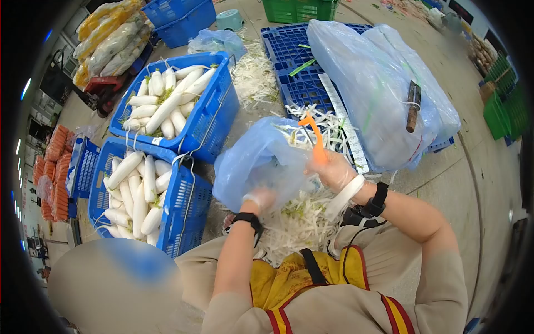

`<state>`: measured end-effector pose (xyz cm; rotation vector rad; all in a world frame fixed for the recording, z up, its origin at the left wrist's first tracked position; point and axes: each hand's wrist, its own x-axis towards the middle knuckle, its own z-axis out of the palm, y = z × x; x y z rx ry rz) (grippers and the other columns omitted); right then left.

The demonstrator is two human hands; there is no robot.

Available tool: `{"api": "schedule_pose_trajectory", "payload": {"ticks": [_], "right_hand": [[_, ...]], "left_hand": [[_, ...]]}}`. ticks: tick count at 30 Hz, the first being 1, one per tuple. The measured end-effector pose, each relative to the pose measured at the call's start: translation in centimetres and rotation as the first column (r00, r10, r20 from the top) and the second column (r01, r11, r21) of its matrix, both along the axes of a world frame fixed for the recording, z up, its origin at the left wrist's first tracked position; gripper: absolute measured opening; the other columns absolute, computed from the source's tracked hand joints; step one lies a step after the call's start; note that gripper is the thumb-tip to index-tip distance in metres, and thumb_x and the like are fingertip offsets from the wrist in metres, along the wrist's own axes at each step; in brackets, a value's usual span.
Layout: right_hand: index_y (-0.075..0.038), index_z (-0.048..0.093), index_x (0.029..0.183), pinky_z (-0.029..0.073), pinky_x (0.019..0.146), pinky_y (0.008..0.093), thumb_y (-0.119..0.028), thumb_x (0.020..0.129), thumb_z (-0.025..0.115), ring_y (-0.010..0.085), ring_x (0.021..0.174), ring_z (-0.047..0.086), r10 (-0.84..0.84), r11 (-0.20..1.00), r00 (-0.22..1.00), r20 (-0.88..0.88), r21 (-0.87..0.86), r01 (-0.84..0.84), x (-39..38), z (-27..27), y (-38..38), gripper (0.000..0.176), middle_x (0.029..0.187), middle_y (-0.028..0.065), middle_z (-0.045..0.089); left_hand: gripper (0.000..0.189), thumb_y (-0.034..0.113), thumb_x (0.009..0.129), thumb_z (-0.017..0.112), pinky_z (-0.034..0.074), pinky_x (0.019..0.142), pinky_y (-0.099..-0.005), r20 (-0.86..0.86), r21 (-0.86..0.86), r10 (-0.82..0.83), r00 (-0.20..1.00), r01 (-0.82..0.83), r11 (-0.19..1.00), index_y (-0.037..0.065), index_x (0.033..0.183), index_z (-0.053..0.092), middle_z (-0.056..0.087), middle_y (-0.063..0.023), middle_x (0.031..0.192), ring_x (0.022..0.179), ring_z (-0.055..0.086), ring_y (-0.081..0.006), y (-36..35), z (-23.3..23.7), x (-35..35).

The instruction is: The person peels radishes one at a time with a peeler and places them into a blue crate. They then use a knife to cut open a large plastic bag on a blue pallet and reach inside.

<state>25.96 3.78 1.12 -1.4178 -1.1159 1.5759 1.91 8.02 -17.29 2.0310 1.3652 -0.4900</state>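
A light blue plastic bag (245, 161) puffs up in front of me above the floor. My left hand (260, 200) is closed at its near edge, with the fingertips hidden in the film. My right hand (332, 171), in a thin clear glove, is wrapped around an orange peeler (318, 146) whose head points up and away. The bag's right edge reaches close to that hand. White peel strips (300, 222) lie heaped on the floor below both hands.
Two blue crates, a far one (218, 111) and a near one (186, 209), hold white radishes on the left. Large filled plastic bags (378, 94) lie on a blue pallet (278, 55) ahead right, a brown-handled tool (413, 106) on top. More peelings (253, 78) cover the floor beyond.
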Motion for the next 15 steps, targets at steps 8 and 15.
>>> {"api": "schedule_pose_trajectory", "payload": {"ticks": [8,15], "right_hand": [[-0.002,0.061,0.089,0.034,0.045,0.0201,-0.023,0.081,0.062,0.0042,0.05,0.042,0.06,0.995,0.996,-0.061,-0.08,-0.064,-0.2,-0.3,1.1,0.022,0.073,0.0009,0.062],[-0.002,0.061,0.089,0.041,0.055,0.0238,-0.027,0.082,0.062,0.0082,0.059,0.05,-0.156,0.987,0.982,0.104,-0.008,0.158,1.8,-1.6,3.6,0.025,0.072,0.0015,0.061]], "left_hand": [[0.044,0.033,0.086,0.047,0.041,0.093,-0.0413,0.112,0.166,0.408,0.906,-0.422,0.891,0.003,0.117,0.057,0.058,-0.0213,0.116,0.108,0.054,-0.036,1.1,5.3,1.4],[0.039,0.031,0.089,0.054,0.039,0.093,-0.0358,0.706,-0.665,0.708,0.004,-0.34,0.665,0.003,0.115,0.056,0.059,-0.008,0.112,0.105,0.054,-0.0179,0.4,6.6,4.9]]}}
